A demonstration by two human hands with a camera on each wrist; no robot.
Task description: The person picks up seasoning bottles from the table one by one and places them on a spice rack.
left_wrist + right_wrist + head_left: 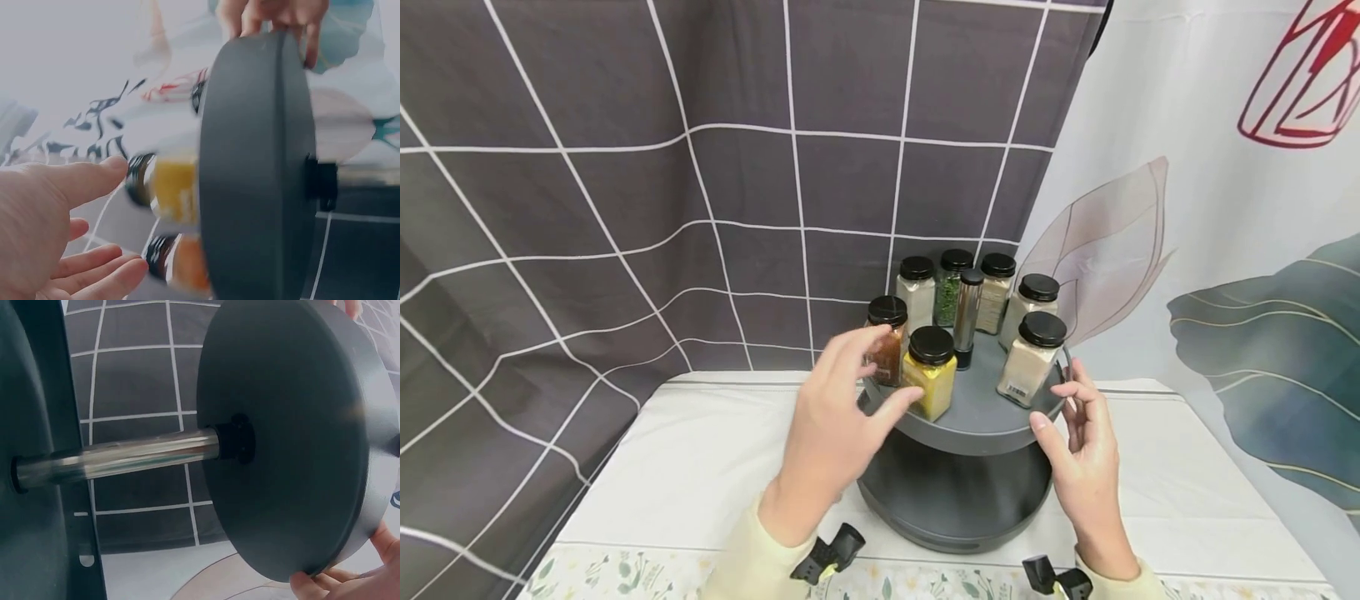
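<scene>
A dark grey two-tier turntable rack (981, 437) carries several square spice jars with black lids on its upper tray. At the front left of that tray stands a jar of yellow powder (936, 387), with a jar of reddish-brown spice (891, 358) just behind it. My left hand (835, 417) is spread around these two jars, its thumb by the yellow one and its fingers near the reddish-brown one. On the right side, my right hand (1086, 458) grips the tray's rim between thumb and fingers. A jar of pale powder (1028, 375) stands close to those fingers.
More jars, one with green flakes (947, 300), stand around the metal centre post (967, 312). Below is the bare lower tray (955, 492). The rack stands on a white tabletop (700, 458), with a grey grid-patterned curtain (737, 183) behind.
</scene>
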